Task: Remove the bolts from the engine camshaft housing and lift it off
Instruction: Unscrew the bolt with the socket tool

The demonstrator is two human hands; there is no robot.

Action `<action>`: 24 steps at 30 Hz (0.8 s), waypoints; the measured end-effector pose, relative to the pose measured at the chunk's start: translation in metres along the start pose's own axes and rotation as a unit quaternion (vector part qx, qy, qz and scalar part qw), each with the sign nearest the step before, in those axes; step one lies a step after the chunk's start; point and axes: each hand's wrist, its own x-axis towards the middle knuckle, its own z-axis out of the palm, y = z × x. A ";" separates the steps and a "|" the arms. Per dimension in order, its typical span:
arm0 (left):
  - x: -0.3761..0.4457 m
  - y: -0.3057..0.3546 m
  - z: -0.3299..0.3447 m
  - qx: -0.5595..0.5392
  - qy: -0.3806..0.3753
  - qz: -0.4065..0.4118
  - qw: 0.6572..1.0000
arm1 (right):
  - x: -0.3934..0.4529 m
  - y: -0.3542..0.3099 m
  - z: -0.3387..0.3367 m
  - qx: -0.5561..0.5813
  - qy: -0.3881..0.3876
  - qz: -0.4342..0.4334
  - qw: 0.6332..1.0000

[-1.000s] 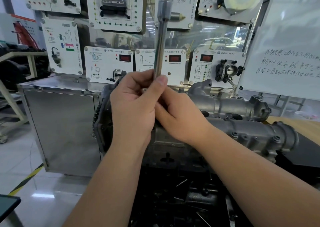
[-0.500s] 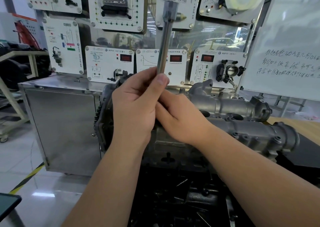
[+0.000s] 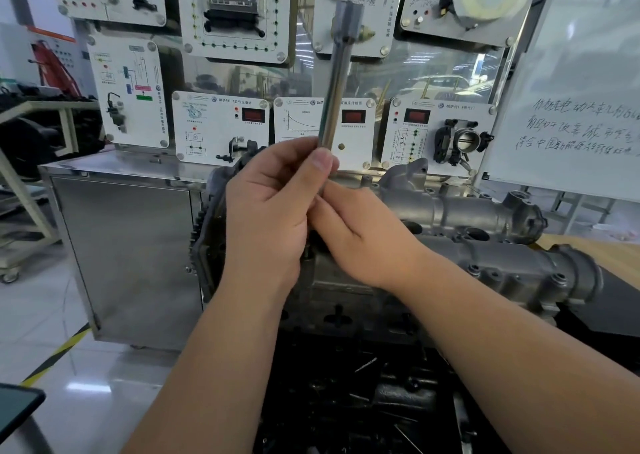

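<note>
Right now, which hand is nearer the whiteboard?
Right. The right hand sits at centre, on the side towards the whiteboard; the left hand, gripping the metal tool shaft, lies farther from it.

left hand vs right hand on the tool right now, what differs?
The left hand sits higher, thumb and fingers pinching the metal tool shaft; the right hand sits lower, its fingertips hidden behind the left. The left shows its back; the right lies angled over the camshaft housing. Both meet at the shaft's lower end.
</note>
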 end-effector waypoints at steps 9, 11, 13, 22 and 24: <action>-0.001 -0.001 0.001 0.059 -0.038 0.001 0.998 | 0.000 0.000 0.002 -0.005 -0.011 0.015 1.000; -0.002 0.000 0.002 0.058 -0.050 0.004 0.997 | 0.000 0.000 0.002 0.002 -0.011 0.018 1.000; -0.003 0.002 0.002 0.055 -0.036 0.013 0.998 | 0.000 0.001 0.001 0.006 -0.010 0.015 1.000; -0.002 -0.001 0.004 0.034 -0.001 0.001 0.999 | 0.000 0.000 0.002 -0.002 0.007 0.004 1.000; -0.002 -0.002 0.002 0.045 -0.034 -0.017 0.998 | 0.002 0.000 0.002 0.006 0.001 0.017 1.000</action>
